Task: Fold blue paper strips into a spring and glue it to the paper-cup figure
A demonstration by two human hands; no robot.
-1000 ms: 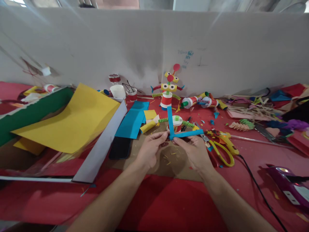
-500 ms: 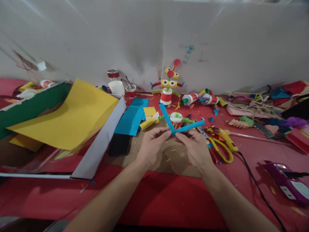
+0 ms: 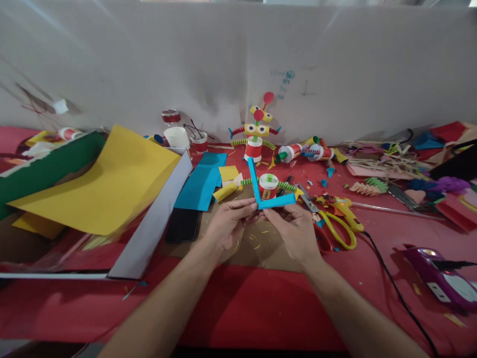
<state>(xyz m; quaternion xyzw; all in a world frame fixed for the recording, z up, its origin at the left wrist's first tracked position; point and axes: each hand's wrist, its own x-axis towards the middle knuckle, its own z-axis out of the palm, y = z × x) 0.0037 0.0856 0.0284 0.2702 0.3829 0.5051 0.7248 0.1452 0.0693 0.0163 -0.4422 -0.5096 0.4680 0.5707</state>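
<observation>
Two narrow blue paper strips point(image 3: 278, 201) meet at a corner in an L shape, held up in front of me. My left hand point(image 3: 233, 221) pinches them at the corner, thumb and fingers closed. Just right of the corner, my right hand point(image 3: 292, 226) grips the lower strip from below. Behind the strips stands a paper cup point(image 3: 268, 186) with green folded-paper arms on both sides. Below my hands a brown board point(image 3: 257, 253) carries small yellow scraps.
On the left is a box with yellow paper point(image 3: 100, 184); beside it lie blue sheets point(image 3: 203, 184) and a phone point(image 3: 182, 224). Yellow-handled scissors point(image 3: 337, 228), a glue gun point(image 3: 348, 215) with a cord and a purple power strip point(image 3: 441, 278) are on the right. Cup figures point(image 3: 254, 148) stand behind.
The blue strips have turned from an open V into an L, the right strip swinging down to nearly level. Both hands stay closed on them; the view has shifted slightly.
</observation>
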